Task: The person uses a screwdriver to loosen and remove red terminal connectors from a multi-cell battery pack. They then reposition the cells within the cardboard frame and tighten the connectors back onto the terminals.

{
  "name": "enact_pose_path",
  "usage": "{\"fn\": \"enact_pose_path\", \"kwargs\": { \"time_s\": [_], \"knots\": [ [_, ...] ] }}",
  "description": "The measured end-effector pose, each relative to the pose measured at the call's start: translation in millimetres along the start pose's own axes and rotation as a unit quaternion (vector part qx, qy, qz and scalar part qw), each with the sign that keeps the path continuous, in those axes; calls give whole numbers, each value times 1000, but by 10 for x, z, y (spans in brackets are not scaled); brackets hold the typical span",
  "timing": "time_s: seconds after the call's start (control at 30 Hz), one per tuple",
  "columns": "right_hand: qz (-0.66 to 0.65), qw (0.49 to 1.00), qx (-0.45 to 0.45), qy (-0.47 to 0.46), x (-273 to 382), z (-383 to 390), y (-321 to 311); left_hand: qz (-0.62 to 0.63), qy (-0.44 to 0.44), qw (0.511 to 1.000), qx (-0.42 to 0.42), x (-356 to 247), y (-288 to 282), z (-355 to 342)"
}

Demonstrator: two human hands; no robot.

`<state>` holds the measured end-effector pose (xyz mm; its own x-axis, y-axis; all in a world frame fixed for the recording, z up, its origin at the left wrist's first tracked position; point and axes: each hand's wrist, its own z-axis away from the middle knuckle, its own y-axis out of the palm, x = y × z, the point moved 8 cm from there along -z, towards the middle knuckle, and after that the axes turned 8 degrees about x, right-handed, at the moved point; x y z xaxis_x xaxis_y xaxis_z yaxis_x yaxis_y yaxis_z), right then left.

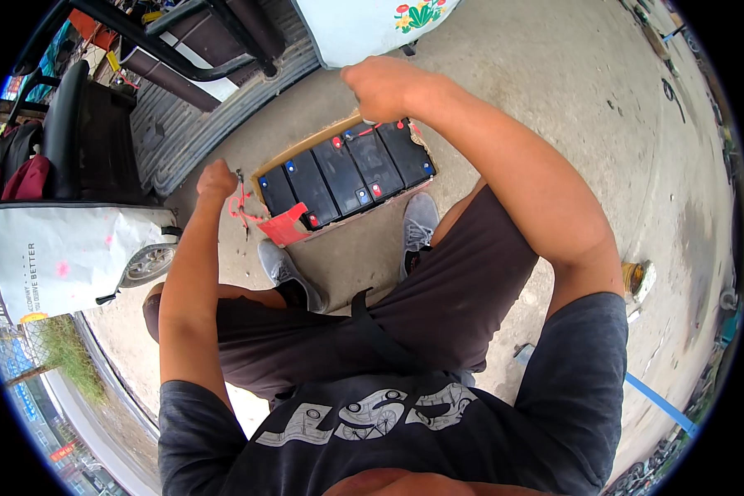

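Note:
In the head view, a cardboard box [302,142] holds several black batteries [322,182] with red and blue terminals; its torn near left corner carries a red flap [281,223]. My left hand [218,179] is closed on a red wire [241,207] with small metal ends, dangling left of the box. My right hand [384,89] is closed above the box's far right end, with a small metallic piece partly showing under the fingers and a red wire beside it; I cannot make out what it grips.
A three-wheeled vehicle [66,260] with a ribbed metal deck [153,145] stands at left. A white panel with flowers [364,29] is beyond my right hand. My shoes [417,231] flank the box's near side. A blue strap [661,401] lies at lower right.

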<state>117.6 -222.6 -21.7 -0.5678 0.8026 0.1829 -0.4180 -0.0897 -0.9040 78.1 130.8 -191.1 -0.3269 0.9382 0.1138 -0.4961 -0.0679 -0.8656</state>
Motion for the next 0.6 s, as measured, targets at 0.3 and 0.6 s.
{"fn": "enact_pose_path", "kwargs": {
  "time_s": [0.3, 0.6],
  "knots": [
    [-33, 996, -58, -63, -11, -17, 30, 245, 418, 874, -42, -2282, -50, 637],
    [-32, 997, -60, -43, -204, 199, 105, 157, 395, 899, -106, -3018, 188, 565]
  ]
}}
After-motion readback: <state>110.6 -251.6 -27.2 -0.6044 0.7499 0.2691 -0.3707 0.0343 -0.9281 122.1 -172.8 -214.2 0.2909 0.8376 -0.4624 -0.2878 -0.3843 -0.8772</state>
